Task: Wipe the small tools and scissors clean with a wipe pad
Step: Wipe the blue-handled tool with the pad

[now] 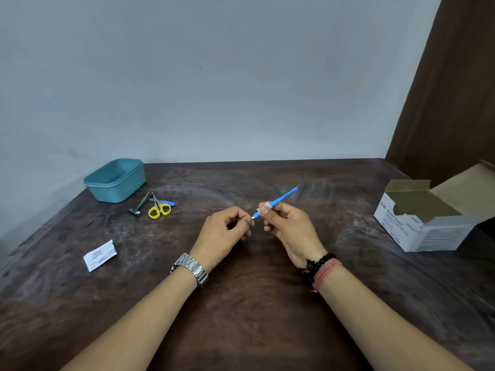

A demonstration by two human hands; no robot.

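The right hand is clamped on a blue tool with a small wipe pad wrapped around it, above the middle of the table. The left hand pinches the tool's metal tip — fingers together. The yellow scissors, a nail clipper and another blue tool lie near the far left corner, beside a teal box.
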